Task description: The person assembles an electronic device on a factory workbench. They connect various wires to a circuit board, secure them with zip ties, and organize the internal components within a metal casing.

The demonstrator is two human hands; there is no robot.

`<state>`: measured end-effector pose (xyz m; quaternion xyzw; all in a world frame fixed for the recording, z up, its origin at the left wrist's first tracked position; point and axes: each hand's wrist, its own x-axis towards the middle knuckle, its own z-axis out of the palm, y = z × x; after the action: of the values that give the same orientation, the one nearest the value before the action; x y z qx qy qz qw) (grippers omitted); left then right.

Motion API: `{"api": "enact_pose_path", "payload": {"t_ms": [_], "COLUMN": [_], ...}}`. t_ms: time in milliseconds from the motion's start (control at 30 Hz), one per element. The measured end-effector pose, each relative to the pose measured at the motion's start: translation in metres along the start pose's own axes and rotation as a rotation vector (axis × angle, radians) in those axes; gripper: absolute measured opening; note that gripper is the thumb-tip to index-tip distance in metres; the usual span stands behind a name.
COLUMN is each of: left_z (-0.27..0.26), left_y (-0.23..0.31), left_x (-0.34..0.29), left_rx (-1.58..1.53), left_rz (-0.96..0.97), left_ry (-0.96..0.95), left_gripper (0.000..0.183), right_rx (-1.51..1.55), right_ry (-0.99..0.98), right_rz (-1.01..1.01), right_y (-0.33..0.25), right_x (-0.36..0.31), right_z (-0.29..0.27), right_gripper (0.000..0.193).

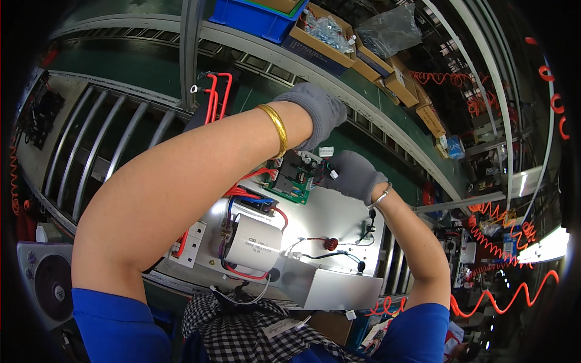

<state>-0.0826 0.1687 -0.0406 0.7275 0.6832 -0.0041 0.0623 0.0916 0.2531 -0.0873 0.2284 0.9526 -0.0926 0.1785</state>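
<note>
My left hand [321, 112], in a grey knit glove, reaches across to the far side of the metal chassis [302, 212]. Its fingers look curled; whatever they may hold is hidden. Beside the green circuit board [293, 184], my right hand [356, 175], gloved likewise, has its fingers closed at a small white connector [333, 175] with dark wires. A second white connector [326, 152] shows between the two hands. On the chassis near me stands a large white cylindrical capacitor [255, 242], with red and blue wires running behind it.
A toroid coil [330, 244] and a bent sheet-metal plate [342, 289] are on the chassis. Metal rollers [118, 142] run underneath and left. Beyond the rail stand a blue bin [257, 21] and cardboard boxes [399, 81]. Thick red cables [218, 97] rise at the far left; coiled orange hoses [508, 302] hang right.
</note>
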Motion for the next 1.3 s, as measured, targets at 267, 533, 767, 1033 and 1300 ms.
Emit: {"api": "enact_pose_path", "payload": {"t_ms": [267,533,767,1033,1300], "left_z": [0.003,0.003,0.013,0.007,0.015], "left_y": [-0.009,-0.017,-0.025,-0.022,-0.033], "left_x": [0.001,0.000,0.004,0.004,0.001], "left_rx": [0.005,-0.016,-0.063,-0.104,-0.031], "left_rz": [-0.038,-0.118,-0.237,-0.289,-0.169], "left_ry": [-0.022,0.082,0.254,0.231,-0.254], "left_gripper": [0.040,0.034,0.029,0.027,0.030], "right_rx": [1.114,0.707,0.292,0.060,0.340], "right_ry": [-0.040,0.239,0.065,0.112,0.157], "right_rz": [0.112,0.028,-0.146,-0.432,-0.272], "right_y": [0.026,0.048,0.011,-0.003,0.015], "right_x": [-0.022,0.009,0.100,0.139,0.062], "right_z": [0.052,0.005,0.002,0.020,-0.056], "right_gripper": [0.033,0.023,0.033,0.038,0.026]}}
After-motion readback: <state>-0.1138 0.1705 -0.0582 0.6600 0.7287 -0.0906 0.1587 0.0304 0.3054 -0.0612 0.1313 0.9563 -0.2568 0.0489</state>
